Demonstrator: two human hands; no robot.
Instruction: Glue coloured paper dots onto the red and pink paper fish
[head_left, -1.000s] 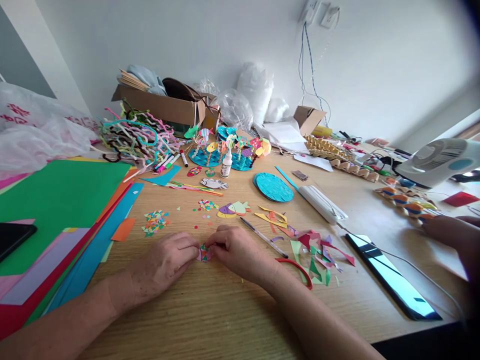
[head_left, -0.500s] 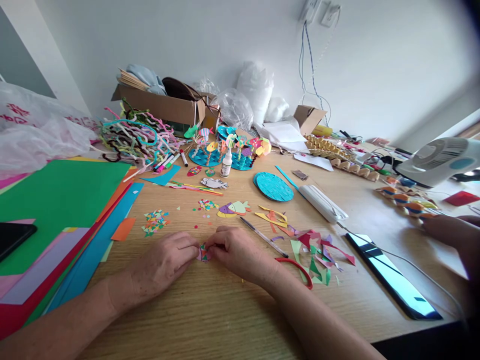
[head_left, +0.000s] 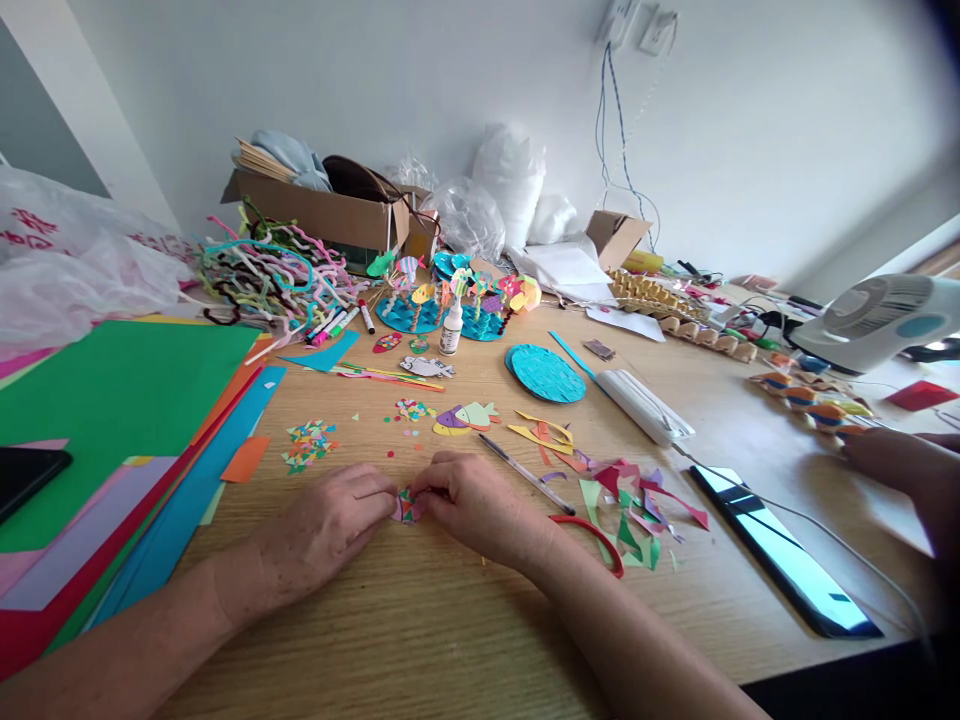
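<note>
Between my two hands a small pink paper fish [head_left: 407,507] with colored paper bits on it lies on the wooden table. My left hand [head_left: 341,515] rests at its left edge, fingers together and pressing on it. From the right, my right hand [head_left: 469,500] pinches at the fish, its fingertips partly hidden. Small confetti pieces [head_left: 309,443] lie beyond my left hand, and punched dots [head_left: 414,409] sit farther off. Purple, yellow and green paper fish [head_left: 466,417] overlap beyond my right hand. A pen [head_left: 527,473] lies beside that hand, near red-handled scissors [head_left: 600,540].
Colored paper sheets [head_left: 127,400] are stacked at left. A glue bottle [head_left: 451,328] stands before blue-based fish models [head_left: 409,313]. Blue discs [head_left: 547,373], a white power strip [head_left: 646,407], paper scraps [head_left: 637,510] and a phone [head_left: 780,550] lie rightward. Another person's hand [head_left: 889,460] is at far right.
Almost nothing differs. Both hands stay at the pink fish, with slightly more of its patterned surface showing between them. The view has shifted a little.
</note>
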